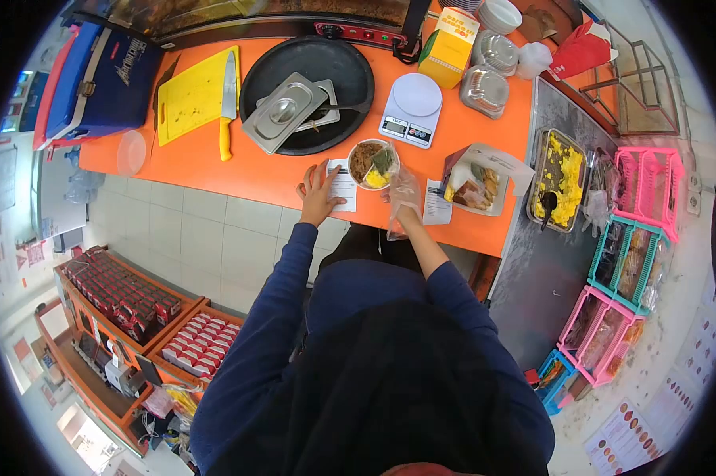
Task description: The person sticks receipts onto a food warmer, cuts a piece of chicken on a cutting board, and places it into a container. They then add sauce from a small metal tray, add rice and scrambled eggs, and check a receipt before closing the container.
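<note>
A round white bowl (363,164) of brown food with yellow and green pieces stands near the orange counter's front edge. My left hand (318,193) lies beside it with fingers apart, touching a printed paper slip (343,187). At the bowl's right side is my right hand (404,196) in a clear plastic glove, its fingers close to the rim; whether they grip it is too small to tell. A second slip (437,203) lies right of that hand. Farther right sits an open white box (478,181) holding food.
Behind the bowl are a white scale (412,111) and a black round tray (354,70) with metal lids. A knife (228,99) rests on the yellow cutting board (190,99). At the right stand a metal food tray (535,198) and coloured baskets (626,258).
</note>
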Demonstrator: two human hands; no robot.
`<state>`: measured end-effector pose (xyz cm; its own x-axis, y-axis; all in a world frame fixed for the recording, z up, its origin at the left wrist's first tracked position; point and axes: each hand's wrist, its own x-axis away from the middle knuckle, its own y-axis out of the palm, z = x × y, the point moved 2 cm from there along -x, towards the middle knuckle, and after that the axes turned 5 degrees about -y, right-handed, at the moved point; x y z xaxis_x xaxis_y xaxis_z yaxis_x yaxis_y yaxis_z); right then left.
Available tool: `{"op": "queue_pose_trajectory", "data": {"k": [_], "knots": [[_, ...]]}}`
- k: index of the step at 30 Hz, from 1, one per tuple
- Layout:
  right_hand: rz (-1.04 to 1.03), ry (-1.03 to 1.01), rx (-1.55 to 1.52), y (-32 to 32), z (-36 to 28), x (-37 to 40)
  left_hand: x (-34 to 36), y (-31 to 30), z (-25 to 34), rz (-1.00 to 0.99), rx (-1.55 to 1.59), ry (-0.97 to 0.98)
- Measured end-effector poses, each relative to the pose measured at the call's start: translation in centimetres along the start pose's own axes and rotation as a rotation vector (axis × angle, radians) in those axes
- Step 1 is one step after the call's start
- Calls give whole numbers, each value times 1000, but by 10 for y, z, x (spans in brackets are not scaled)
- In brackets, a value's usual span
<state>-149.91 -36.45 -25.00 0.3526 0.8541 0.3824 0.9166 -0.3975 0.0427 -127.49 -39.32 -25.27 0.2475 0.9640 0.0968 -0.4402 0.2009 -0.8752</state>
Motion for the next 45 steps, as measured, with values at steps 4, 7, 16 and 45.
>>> {"op": "queue_pose_trajectory", "data": {"k": [4,7,16,45], "knots": [[11,-34,270,5,12,-18,0,-2,2,-28,-28,5],[31,-61,233,-3,35,-23,-4,-1,3,-27,-89,38],[162,-346,672,-31,-42,20,-29,1,11,-182,16,96],[-183,-184,181,-329,-166,39,-61,85,300,-451,133,544]]}}
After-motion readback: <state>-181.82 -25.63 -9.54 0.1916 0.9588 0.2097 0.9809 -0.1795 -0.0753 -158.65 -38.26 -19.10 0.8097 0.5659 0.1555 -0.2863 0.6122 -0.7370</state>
